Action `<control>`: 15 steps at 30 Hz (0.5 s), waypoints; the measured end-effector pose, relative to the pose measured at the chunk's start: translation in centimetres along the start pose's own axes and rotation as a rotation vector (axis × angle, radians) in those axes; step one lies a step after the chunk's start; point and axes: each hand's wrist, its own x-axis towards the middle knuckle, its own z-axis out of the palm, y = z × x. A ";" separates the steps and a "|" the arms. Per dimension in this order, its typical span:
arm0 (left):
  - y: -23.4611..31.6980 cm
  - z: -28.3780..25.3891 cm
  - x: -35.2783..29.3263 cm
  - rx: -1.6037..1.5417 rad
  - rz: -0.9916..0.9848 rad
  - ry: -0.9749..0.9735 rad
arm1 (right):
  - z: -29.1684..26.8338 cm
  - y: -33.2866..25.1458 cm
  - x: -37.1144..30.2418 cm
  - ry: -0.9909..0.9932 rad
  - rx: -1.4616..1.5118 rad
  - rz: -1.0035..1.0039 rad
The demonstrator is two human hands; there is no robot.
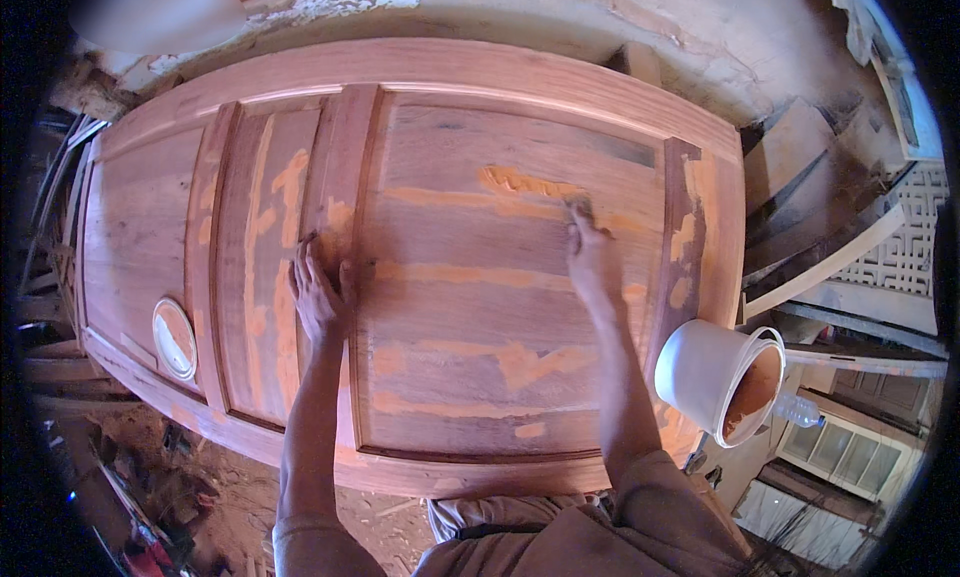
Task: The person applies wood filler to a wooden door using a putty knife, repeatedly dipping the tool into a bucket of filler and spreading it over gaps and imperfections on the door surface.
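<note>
Right hand (592,257) presses orange filler (525,185) onto the wooden door (470,307), left hand (318,299) flat; white bucket (722,377) alongside.

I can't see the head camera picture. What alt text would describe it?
A person's right hand presses orange filler onto a wooden door lying flat, while the left hand rests flat on it. A white bucket of orange paste lies tipped at the door's right edge, and a round lid sits at the left.

A woodworking shop

Around the panelled wooden door (420,257) (patched with orange filler): stacked timber (820,192) right, carved lattice panel (905,247) beyond, sawdust-strewn floor (210,477) below.
</note>
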 end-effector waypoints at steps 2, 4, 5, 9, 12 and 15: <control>-0.5 0.4 -0.1 0.046 -0.011 -0.011 | -2.7 0.0 0.4 -0.179 -0.020 0.068; -0.3 0.5 -0.3 0.088 -0.021 -0.031 | -3.9 0.0 2.2 -0.223 0.128 -0.103; -0.1 0.2 -0.3 0.070 -0.032 -0.031 | -4.7 -1.9 3.6 -0.237 0.132 -0.108; 0.0 0.4 -0.3 0.038 -0.041 -0.036 | -3.3 -8.3 8.8 -0.475 -0.039 -0.525; 0.7 -0.1 -0.2 0.033 -0.052 -0.048 | -1.7 -10.6 11.0 -0.654 -0.297 -0.515; 0.3 -0.1 0.0 0.046 -0.051 -0.051 | -1.5 -10.3 11.5 -0.705 -0.307 -0.527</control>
